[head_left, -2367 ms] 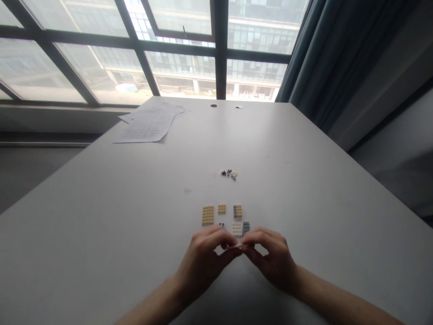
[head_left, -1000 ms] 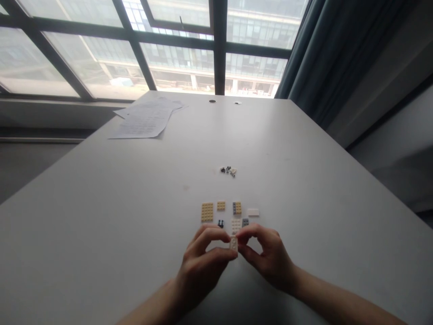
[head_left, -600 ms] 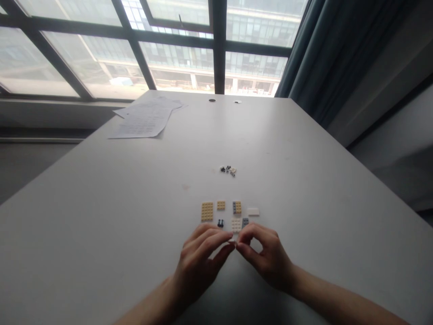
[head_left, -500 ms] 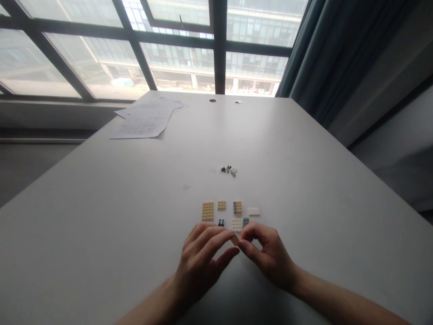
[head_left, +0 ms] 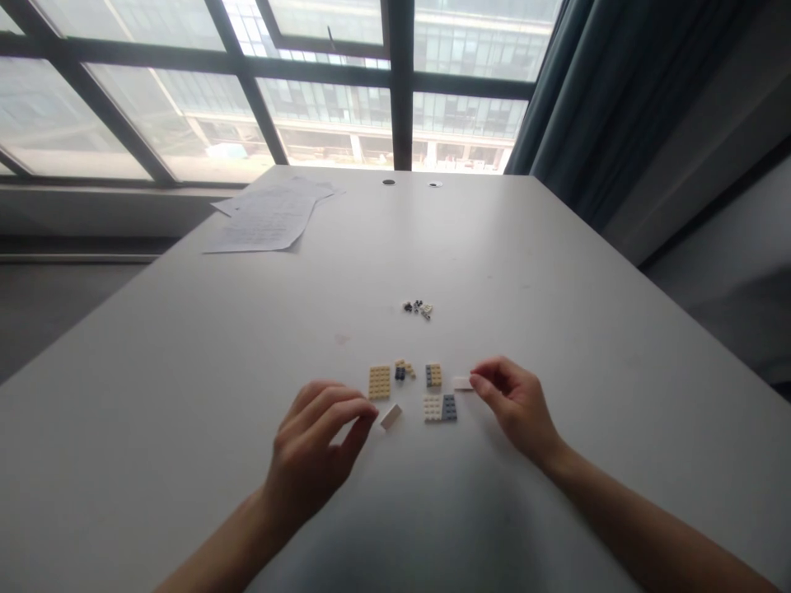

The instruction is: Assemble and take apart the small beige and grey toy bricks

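Note:
My right hand (head_left: 514, 408) pinches the right end of a flat white tile (head_left: 462, 383) between thumb and fingertips. The thumb and index finger of my left hand (head_left: 325, 436) meet at their tips, with nothing visible between them. Just right of those fingertips, a second white tile (head_left: 390, 417) lies at a slant. Ahead of it are a tan studded plate (head_left: 379, 382) and a small tan plate (head_left: 409, 369) with dark pieces (head_left: 400, 373) against it. Between my hands sit a grey-and-tan plate pair (head_left: 433, 375), a white studded plate (head_left: 432, 408) and a grey plate (head_left: 449, 408).
Farther up the white table (head_left: 556, 313) is a little heap of tiny black and white pieces (head_left: 418, 310). Printed papers (head_left: 265, 218) lie at the far left, and two round cable holes are near the far edge. A window and a dark curtain (head_left: 574, 107) stand beyond.
My hands have parted, the left going left and the right going right to the white tile. A tile formerly between my fingers now lies on the table. The dark pieces sit against the small tan plate.

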`<action>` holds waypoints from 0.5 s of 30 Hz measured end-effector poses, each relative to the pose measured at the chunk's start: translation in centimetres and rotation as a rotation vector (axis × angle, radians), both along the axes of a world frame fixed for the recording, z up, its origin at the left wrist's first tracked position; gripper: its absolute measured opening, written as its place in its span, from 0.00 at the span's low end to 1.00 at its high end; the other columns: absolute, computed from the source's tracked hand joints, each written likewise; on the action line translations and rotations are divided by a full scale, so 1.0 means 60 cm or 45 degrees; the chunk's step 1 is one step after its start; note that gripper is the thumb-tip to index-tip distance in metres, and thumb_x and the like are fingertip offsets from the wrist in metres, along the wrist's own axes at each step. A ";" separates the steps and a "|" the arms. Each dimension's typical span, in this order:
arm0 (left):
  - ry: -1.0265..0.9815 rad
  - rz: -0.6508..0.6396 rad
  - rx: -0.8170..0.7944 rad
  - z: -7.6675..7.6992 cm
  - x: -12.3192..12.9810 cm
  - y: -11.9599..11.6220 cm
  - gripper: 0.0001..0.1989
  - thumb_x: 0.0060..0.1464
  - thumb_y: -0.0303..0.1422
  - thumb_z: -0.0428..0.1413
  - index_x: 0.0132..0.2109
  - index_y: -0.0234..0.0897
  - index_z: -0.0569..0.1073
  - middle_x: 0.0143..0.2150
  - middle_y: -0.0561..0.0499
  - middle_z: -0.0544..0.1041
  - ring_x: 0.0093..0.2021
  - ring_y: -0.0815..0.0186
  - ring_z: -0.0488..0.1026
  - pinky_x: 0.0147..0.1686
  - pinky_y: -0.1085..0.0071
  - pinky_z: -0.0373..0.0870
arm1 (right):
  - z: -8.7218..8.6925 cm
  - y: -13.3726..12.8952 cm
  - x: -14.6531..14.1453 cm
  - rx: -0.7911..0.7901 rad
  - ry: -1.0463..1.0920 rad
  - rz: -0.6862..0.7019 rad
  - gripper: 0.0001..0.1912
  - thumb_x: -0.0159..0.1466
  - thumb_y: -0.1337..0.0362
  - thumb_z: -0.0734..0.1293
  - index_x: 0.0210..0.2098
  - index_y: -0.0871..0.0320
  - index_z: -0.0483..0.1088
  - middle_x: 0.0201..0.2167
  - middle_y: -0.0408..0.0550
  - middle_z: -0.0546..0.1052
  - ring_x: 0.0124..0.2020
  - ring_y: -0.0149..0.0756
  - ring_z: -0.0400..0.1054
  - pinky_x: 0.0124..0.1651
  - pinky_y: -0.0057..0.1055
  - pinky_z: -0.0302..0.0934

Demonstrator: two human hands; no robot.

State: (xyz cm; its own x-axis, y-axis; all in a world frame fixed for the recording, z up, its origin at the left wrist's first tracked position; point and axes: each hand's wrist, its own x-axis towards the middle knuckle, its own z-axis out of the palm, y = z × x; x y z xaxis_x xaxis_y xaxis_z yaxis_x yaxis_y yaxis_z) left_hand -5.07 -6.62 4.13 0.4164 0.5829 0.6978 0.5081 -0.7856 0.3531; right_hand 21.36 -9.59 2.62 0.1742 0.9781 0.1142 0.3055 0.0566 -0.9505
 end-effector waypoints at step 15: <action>0.578 0.023 -0.207 -0.041 -0.019 -0.002 0.06 0.57 0.32 0.53 0.33 0.38 0.73 0.32 0.49 0.73 0.35 0.64 0.67 0.38 0.66 0.63 | -0.010 0.009 0.003 0.224 -0.652 0.226 0.08 0.62 0.67 0.64 0.41 0.56 0.72 0.39 0.49 0.73 0.39 0.38 0.66 0.41 0.34 0.64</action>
